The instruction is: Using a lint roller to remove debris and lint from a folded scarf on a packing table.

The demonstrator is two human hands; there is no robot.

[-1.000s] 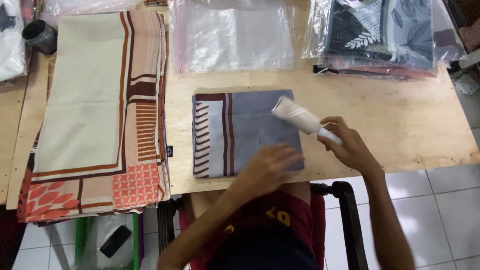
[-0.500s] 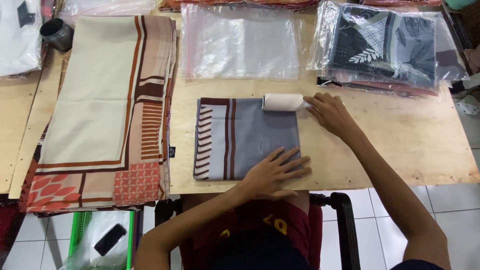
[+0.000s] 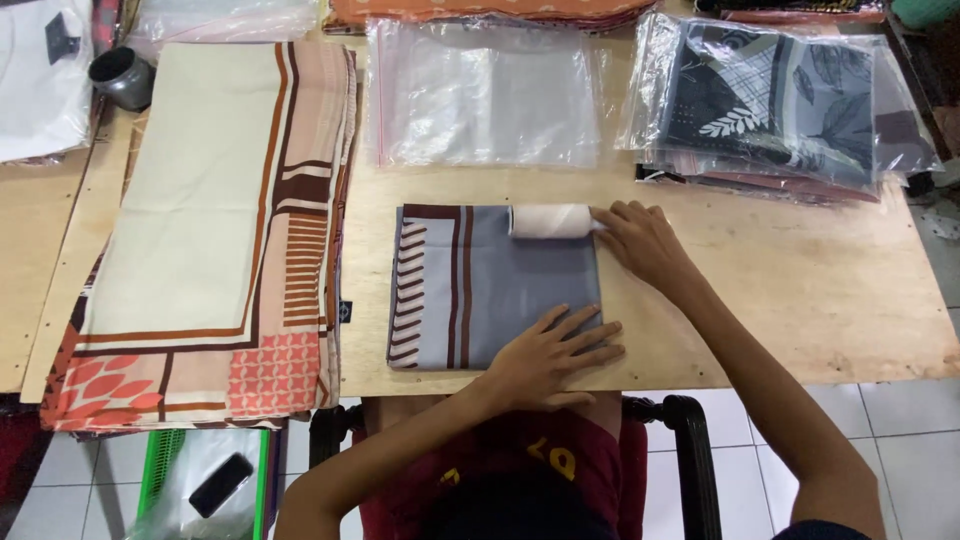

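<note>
A folded grey cloth with brown striped border lies flat near the front edge of the plywood bench, its stripes running away from the person. A cream lint roller lies on the cloth's far edge, long axis left to right. The right hand has its grip closed on the roller's right end. The left hand presses flat, fingers spread, on the cloth's near right corner. Empty clear plastic bags lie beyond; a stack of cream and orange patterned cloths sits left, bagged dark leaf-print cloths right.
</note>
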